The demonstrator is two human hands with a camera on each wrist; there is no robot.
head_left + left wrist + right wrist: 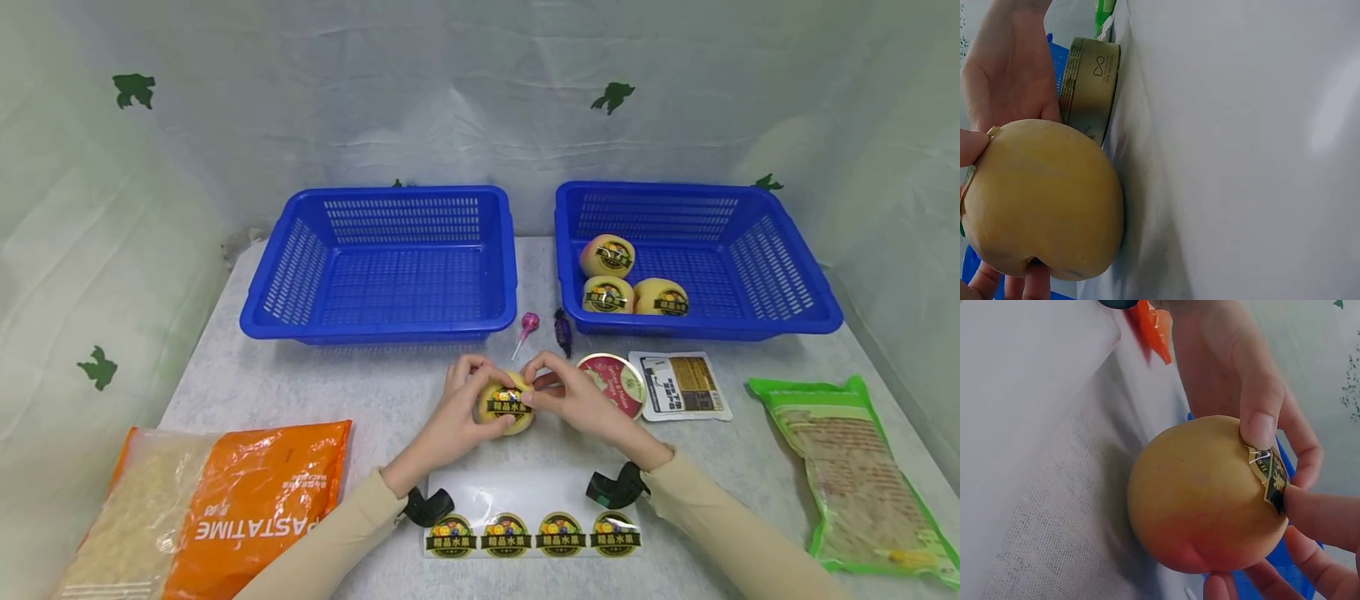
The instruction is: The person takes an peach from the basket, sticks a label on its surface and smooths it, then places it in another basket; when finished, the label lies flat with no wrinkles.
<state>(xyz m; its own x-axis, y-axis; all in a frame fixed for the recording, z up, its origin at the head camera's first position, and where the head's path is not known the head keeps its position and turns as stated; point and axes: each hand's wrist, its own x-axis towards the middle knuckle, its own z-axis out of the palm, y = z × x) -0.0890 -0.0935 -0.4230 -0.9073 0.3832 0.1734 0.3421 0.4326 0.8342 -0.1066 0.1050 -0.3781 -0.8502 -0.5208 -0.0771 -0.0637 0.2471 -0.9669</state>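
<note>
Between both hands is a round yellow apple (495, 419) with a red blush, bearing a black-and-gold fruit label (508, 403). My left hand (454, 417) grips its left side, thumb low and fingers curved over the far side. My right hand (573, 398) holds the right side, its thumb pressing the label's end. In the right wrist view, the label (1271, 478) lies over the curve with an edge slightly raised near the left thumb. Nearer me lies a white backing sheet (517, 492) with a row of several labels (561, 534).
Three labelled apples (608, 255) sit in the right blue basket (795, 321); another blue basket (375, 329) stands left. Around lie a lollipop (529, 322), purple-wrapped candy (562, 332), round tin (611, 379), white packet (681, 386), orange pasta bag (262, 492) and green-edged bag (855, 467).
</note>
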